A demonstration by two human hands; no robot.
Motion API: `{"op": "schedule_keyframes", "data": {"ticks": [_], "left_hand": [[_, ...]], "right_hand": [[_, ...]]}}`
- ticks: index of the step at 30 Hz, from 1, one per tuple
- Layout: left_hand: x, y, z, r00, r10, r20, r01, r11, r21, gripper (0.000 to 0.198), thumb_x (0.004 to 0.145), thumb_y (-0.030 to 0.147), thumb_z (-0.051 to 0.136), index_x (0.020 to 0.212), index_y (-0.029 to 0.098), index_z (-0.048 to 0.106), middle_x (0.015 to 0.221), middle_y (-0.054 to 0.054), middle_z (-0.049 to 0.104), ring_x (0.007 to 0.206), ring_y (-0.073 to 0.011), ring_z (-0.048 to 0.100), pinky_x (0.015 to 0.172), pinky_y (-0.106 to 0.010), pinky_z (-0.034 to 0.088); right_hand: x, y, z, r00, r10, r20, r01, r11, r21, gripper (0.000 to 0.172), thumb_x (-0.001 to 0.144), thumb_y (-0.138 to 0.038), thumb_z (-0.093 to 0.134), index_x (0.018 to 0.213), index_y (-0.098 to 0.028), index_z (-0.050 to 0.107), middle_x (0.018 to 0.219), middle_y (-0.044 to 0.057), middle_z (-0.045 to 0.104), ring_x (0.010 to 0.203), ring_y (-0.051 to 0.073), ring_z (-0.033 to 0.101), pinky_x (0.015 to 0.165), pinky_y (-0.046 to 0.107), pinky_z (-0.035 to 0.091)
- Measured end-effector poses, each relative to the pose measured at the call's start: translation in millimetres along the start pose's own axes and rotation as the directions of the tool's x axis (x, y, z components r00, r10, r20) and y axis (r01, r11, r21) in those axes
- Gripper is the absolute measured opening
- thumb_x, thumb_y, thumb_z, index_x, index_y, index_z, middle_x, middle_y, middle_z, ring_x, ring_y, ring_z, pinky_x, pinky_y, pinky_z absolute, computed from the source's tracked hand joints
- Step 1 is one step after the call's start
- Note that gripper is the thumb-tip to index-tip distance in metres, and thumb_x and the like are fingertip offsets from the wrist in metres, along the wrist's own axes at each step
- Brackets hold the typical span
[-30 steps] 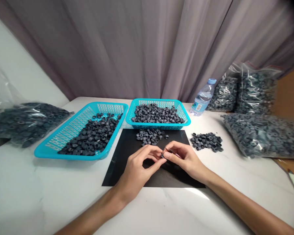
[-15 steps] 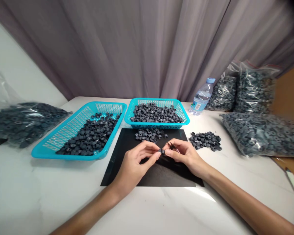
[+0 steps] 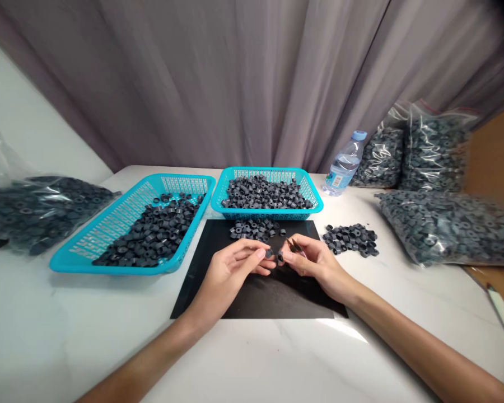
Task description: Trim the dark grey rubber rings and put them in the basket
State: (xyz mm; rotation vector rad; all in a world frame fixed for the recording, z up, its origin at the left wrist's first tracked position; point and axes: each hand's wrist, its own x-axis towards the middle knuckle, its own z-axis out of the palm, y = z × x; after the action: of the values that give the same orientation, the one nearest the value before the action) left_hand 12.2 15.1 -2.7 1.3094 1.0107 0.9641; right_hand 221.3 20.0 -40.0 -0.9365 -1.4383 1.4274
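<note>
My left hand (image 3: 235, 266) is over the black mat (image 3: 252, 305), its thumb and forefinger pinching a small dark grey cylindrical piece (image 3: 269, 253). Just to the right, my right hand (image 3: 315, 260) grips a dark grey ring (image 3: 280, 256), its hollow end showing, between thumb and forefinger. A small tool (image 3: 294, 246) with two dark pointed tips is tucked in the same hand; its handle is mostly hidden. The two pieces are a little apart. Behind the hands, a small heap of similar grey rings (image 3: 254, 229) lies on the mat's far edge.
Turquoise baskets stand left (image 3: 121, 270) and behind the mat (image 3: 269, 211), both holding grey pieces. A loose pile (image 3: 350, 239) lies on the right, near a water bottle (image 3: 342, 168). Filled plastic bags lie left (image 3: 54, 207) and right (image 3: 445, 229), with upright ones (image 3: 434, 148) behind.
The hands have drawn slightly apart. The grey pieces that met between the fingertips now show separately, one in each hand. My left hand's lower fingers have spread.
</note>
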Motion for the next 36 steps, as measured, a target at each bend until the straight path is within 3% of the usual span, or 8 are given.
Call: {"op": "schedule_keyframes", "data": {"ticks": [8,17,23,31,36], "left_hand": [[0.0,-1.4,-2.3,0.995,-0.098,0.027,0.100,0.988,-0.119,0.027,0.085,0.036,0.077,0.103,0.016,0.073,0.097,-0.009,0.080,0.096,-0.0228,0.074,0.088,-0.033,0.056],[0.0,-8.0,-2.3,0.980,-0.185,0.069,0.196,0.954,-0.229,0.027,0.094,0.038,0.069,0.110,0.017,0.076,0.102,-0.008,0.079,0.098,-0.0180,0.072,0.093,-0.028,0.055],[0.0,-12.5,-2.3,0.980,-0.186,0.072,0.198,0.946,-0.255,0.026,0.095,0.039,0.068,0.107,0.017,0.076,0.102,-0.008,0.078,0.099,-0.0173,0.070,0.094,-0.028,0.054],[-0.2,-9.7,-1.1,0.991,-0.130,0.033,0.134,0.976,-0.170,0.024,0.088,0.035,0.076,0.106,0.019,0.076,0.098,-0.004,0.075,0.094,-0.0149,0.067,0.090,-0.025,0.053],[2.5,-16.3,-5.7,1.000,0.006,0.012,-0.006,0.999,0.036,0.023,0.087,0.031,0.076,0.107,0.020,0.076,0.102,-0.004,0.075,0.098,-0.0172,0.069,0.093,-0.028,0.054]], "right_hand": [[0.6,1.1,0.5,1.000,-0.004,-0.011,0.004,0.999,0.033,0.032,0.090,-0.050,0.070,0.089,-0.019,0.061,0.071,-0.004,0.044,0.058,0.010,0.033,0.051,0.024,0.027],[0.2,2.4,-0.5,0.999,0.013,-0.041,-0.011,0.999,0.042,0.030,0.087,-0.047,0.074,0.088,-0.019,0.062,0.075,-0.003,0.046,0.062,0.010,0.035,0.051,0.023,0.028],[0.3,1.6,-1.4,0.999,0.030,-0.024,-0.030,0.999,0.022,0.033,0.088,-0.048,0.073,0.107,-0.021,0.068,0.078,-0.002,0.050,0.060,0.010,0.035,0.050,0.023,0.027],[-0.1,0.8,-3.4,1.000,0.014,-0.001,-0.014,0.999,-0.036,0.029,0.087,-0.045,0.075,0.103,-0.020,0.074,0.073,-0.002,0.052,0.062,0.010,0.038,0.052,0.024,0.028],[0.3,2.0,-2.6,1.000,0.016,-0.004,-0.016,0.999,-0.031,0.029,0.087,-0.045,0.076,0.101,-0.020,0.073,0.072,-0.003,0.053,0.059,0.009,0.037,0.051,0.024,0.028]]}}
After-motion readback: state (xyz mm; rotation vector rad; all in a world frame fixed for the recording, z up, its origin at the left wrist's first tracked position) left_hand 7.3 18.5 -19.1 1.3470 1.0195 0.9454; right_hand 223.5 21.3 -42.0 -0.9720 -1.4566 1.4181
